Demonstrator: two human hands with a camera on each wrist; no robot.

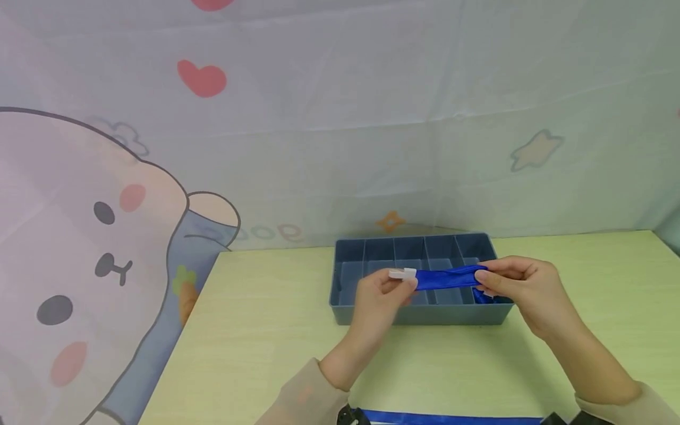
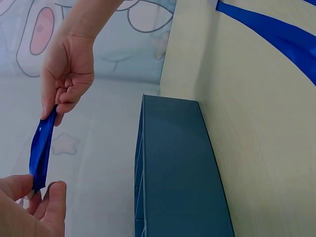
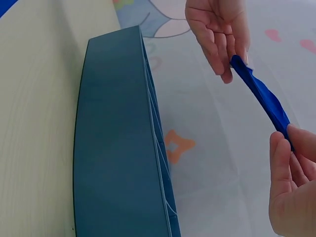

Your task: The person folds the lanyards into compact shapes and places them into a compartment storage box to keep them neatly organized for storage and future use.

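A flat folded blue lanyard [image 1: 445,278], satiny and with a white plastic clip [image 1: 404,273] at its left end, is stretched between both hands above a grey-blue divided box [image 1: 419,316]. My left hand [image 1: 374,298] pinches the end by the clip between thumb and fingers. At the other end, my right hand [image 1: 533,292] pinches the fold. Seen in the left wrist view, the lanyard [image 2: 41,150] hangs edge-on between the two hands. More blue fabric [image 1: 482,296] lies in the box's right compartment, partly hidden by the right hand.
Another blue strap [image 1: 446,418] lies along the near edge of the pale wooden table [image 1: 265,330]. Behind the box, a printed cloth [image 1: 340,147] hangs at the table's back edge. Thin dividers [image 1: 394,251] split the box into several compartments.
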